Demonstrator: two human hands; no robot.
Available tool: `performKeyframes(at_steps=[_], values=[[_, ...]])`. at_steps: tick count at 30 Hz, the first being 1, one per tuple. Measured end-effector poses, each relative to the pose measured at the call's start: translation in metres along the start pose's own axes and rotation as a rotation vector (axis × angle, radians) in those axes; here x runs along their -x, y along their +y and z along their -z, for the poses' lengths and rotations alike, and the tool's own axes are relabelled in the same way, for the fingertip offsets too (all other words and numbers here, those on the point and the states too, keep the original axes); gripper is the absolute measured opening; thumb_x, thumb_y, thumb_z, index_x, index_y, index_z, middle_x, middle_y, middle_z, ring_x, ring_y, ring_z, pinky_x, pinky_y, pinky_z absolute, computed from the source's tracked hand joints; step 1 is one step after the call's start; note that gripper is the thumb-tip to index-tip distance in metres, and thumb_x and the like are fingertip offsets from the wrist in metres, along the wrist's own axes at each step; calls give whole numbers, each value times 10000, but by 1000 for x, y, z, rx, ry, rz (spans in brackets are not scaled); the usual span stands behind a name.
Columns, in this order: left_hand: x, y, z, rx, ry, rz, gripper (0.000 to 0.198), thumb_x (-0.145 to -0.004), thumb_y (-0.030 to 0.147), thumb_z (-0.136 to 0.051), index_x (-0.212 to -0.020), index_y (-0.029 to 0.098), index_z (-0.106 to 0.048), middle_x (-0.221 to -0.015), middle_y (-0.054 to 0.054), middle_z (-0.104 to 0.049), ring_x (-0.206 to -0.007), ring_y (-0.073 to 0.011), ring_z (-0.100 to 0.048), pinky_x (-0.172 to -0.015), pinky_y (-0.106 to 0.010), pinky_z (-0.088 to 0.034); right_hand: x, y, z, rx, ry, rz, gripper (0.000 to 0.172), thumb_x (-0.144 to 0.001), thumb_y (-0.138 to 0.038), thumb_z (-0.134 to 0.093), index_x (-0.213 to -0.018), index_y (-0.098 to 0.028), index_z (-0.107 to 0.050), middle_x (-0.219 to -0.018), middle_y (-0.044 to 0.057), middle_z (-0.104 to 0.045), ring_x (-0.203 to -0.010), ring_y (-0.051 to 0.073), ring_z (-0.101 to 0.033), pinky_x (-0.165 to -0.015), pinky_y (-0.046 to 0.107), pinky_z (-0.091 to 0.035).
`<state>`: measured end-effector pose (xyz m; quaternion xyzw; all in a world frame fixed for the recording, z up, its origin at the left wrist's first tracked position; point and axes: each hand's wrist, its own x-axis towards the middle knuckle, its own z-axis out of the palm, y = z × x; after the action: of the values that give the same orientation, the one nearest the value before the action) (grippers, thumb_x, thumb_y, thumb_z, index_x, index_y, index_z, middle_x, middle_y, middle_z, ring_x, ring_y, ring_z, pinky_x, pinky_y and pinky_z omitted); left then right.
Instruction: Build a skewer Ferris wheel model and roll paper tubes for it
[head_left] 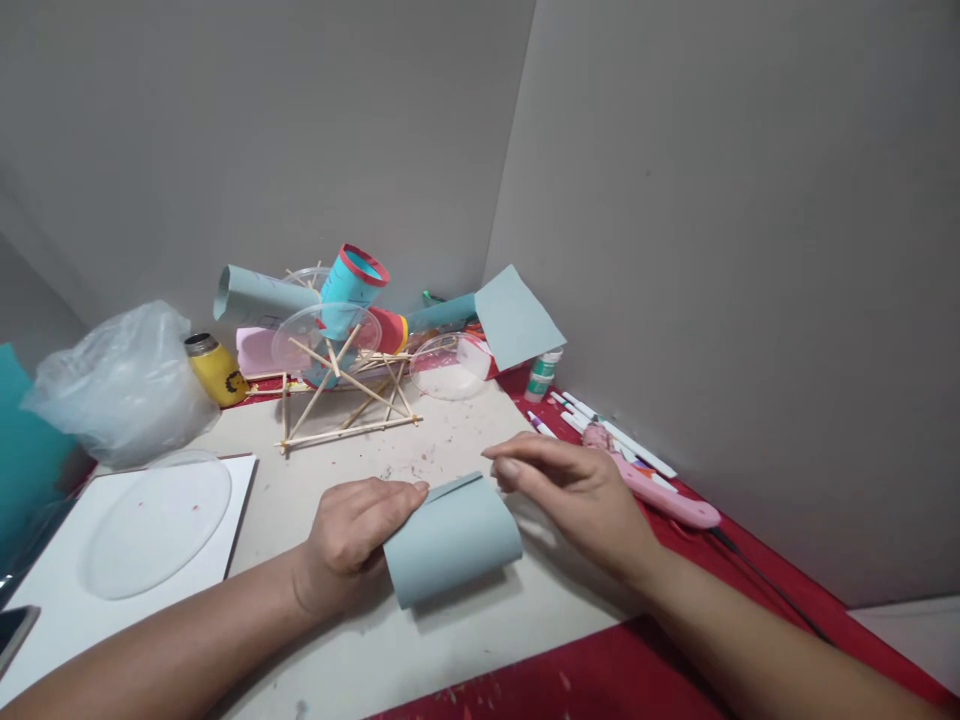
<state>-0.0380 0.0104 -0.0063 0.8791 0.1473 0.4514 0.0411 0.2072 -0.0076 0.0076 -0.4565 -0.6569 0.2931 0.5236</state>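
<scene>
A grey-blue sheet of paper (pixel 454 545) is bent into a loose roll above the pale board, with a narrow folded strip along its upper edge. My left hand (pixel 360 525) grips its left end, thumb on top by the folded strip and the other fingers partly hidden. Just past the roll's upper right corner is my right hand (pixel 566 490), its fingers loosely bent and thumb a little apart, with nothing visible in them. Behind both hands stands a wooden stick frame (pixel 349 430) carrying clear plastic discs (pixel 300 345) and paper cups, one of them blue with a red rim (pixel 349 285).
A clear lid (pixel 161 530) lies on a white pad (pixel 232 545) at left, near a plastic bag (pixel 124 380) and yellow bottle (pixel 214 370). On the right are a pink glue gun (pixel 675 498), several markers (pixel 637 447), small jars (pixel 544 375) and grey walls.
</scene>
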Motion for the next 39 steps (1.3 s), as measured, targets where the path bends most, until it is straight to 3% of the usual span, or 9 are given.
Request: performKeyframes(at_steps=[2, 5, 10, 14, 21, 27, 31, 34, 39], values=[[-2, -2, 2, -52, 0, -19, 354, -922, 182, -476, -1260, 144, -573, -944, -154, -742, -795, -213, -717, -653, -299, -567, -2, 0, 0, -103, -22, -193, 340, -837, -487, -645, -745, -172, -736, -599, 17, -617, -551, 125, -552, -534, 240, -445], [-5, -1, 5, -144, -12, -94, 386, -914, 167, -453, -1282, 123, -557, -921, -149, -741, -786, -220, -715, -641, -308, -568, -3, -1, -2, -262, -200, -424, 535, -827, -633, -580, -612, -149, -660, -462, -35, -463, -414, 66, -359, -433, 218, -290], [-5, -2, 8, -281, -96, -252, 391, -913, 157, -420, -1268, 116, -580, -937, -135, -749, -833, -233, -716, -706, -341, -585, 3, -6, -9, -529, -418, -620, 621, -810, -694, -557, -504, -202, -332, -427, -111, -214, -392, 33, -117, -405, 234, -77], [-1, -3, 8, -385, -139, -316, 340, -901, 151, -476, -1197, 127, -641, -994, -127, -751, -909, -248, -714, -812, -373, -579, 5, -10, -10, -657, -478, -742, 586, -721, -629, -707, -578, -210, -324, -473, -137, -185, -433, 24, -56, -411, 217, -32], [-6, 0, 8, -375, -147, -251, 328, -882, 151, -515, -1178, 187, -653, -986, -95, -755, -918, -235, -714, -871, -381, -563, 5, -6, -10, -748, -437, -823, 529, -639, -425, -833, -558, -193, -365, -467, -133, -242, -430, 9, -102, -410, 197, -51], [-5, -4, -3, -216, 67, 197, 436, -853, 92, -525, -1271, 202, -583, -1239, -143, -644, -1084, -236, -632, -862, -380, -551, -1, -5, -7, -614, -158, -637, 514, -617, -482, -826, -513, -197, -411, -470, -112, -237, -446, 39, -142, -411, 218, -117], [-13, 1, -5, 134, 256, 732, 300, -874, 204, -579, -1170, 200, -628, -1122, -87, -677, -776, -137, -651, -637, -240, -540, -4, -5, -1, -403, -34, -453, 554, -674, -577, -752, -484, -202, -391, -481, -75, -282, -473, 67, -223, -449, 243, -168], [-21, 6, -4, 584, 203, 1068, 268, -876, 340, -619, -1091, 183, -647, -1060, -66, -685, -508, -63, -579, -447, -187, -450, -3, -3, 1, -271, -43, -382, 559, -745, -602, -683, -493, -205, -380, -486, -64, -293, -491, 80, -234, -475, 259, -178], [-26, 8, -5, 990, 81, 1202, 348, -865, 465, -640, -970, 134, -658, -712, -18, -662, -451, -85, -603, -385, -151, -405, 1, -3, -2, -181, -121, -346, 525, -781, -583, -654, -506, -199, -425, -500, -64, -287, -493, 83, -230, -474, 258, -183]])
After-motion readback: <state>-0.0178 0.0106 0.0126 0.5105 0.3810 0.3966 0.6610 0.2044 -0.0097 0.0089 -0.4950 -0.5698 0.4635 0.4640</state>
